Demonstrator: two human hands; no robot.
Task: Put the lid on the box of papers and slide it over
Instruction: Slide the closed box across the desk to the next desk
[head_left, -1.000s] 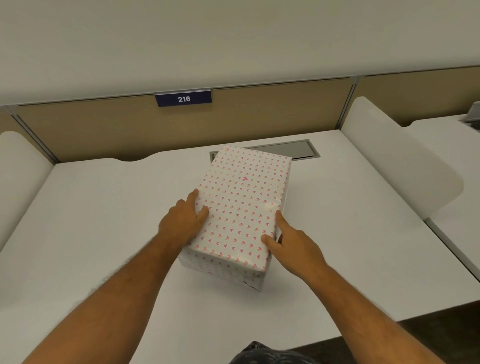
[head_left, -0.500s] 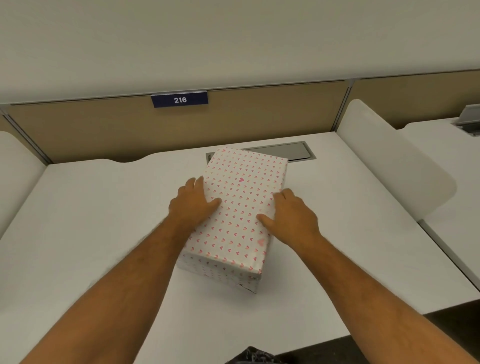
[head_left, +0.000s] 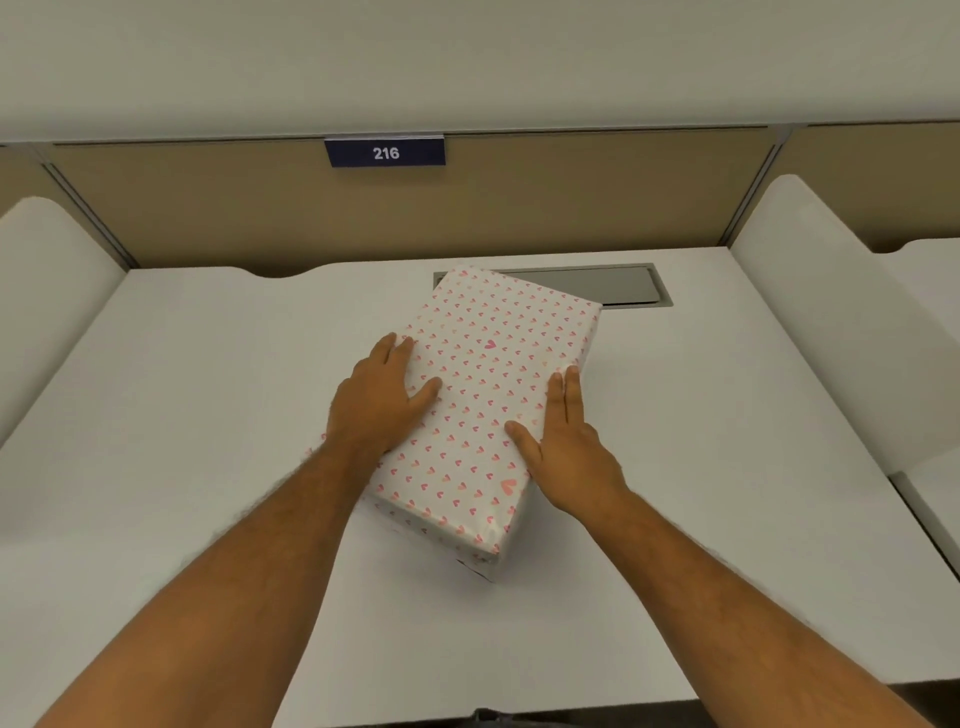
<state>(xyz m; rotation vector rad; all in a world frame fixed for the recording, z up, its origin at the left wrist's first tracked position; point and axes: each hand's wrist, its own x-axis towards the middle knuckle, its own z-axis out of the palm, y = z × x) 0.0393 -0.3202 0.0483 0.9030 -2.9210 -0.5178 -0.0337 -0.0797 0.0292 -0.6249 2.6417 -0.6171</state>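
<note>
Box (head_left: 483, 410): one rectangular box with its lid on, covered in smooth white paper with small pink hearts, lying angled on the matte white desk (head_left: 197, 467). Left hand (head_left: 382, 397) and right hand (head_left: 569, 452) rest flat, fingers spread, on its long edges, clasping nothing.

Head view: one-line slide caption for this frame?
Both hands, left and right, press flat on the lidded white heart-patterned box lying skewed on the white desk.
</note>
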